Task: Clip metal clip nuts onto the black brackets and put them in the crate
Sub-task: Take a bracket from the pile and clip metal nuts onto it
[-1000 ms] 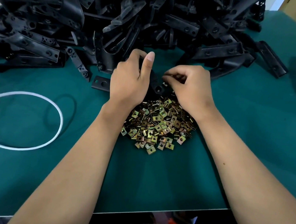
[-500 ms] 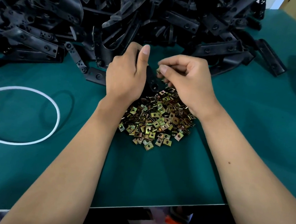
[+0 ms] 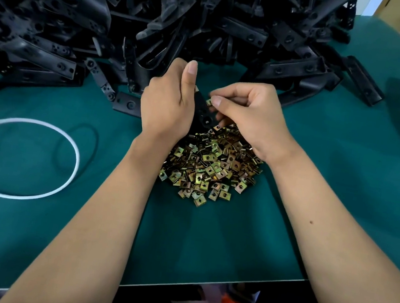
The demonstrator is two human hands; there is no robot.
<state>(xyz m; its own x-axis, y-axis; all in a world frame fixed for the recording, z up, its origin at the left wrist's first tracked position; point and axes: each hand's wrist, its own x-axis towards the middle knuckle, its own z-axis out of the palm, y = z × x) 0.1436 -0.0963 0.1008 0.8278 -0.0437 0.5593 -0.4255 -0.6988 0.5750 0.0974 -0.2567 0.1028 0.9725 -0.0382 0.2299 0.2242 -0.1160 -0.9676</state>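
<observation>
Where left hand (image 3: 167,105) hides most of its gripped bracket (image 3: 203,115), right fingers (image 3: 218,101) pinching seemingly a clip nut (image 3: 209,102), half-covered

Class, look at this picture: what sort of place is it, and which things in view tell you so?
Probably a factory or workshop assembly bench. A big heap of identical black brackets and a pile of metal clip nuts lie on a green work mat, and the hands fit one nut to one bracket, which suggests repeated manual assembly.

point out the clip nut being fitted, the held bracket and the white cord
clip nut (image 3: 209,102), head view, on its brass face at the right thumb tip
bracket (image 3: 203,115), head view, on the black flat between the hands
cord (image 3: 76,159), head view, on the loop's right bend
</observation>
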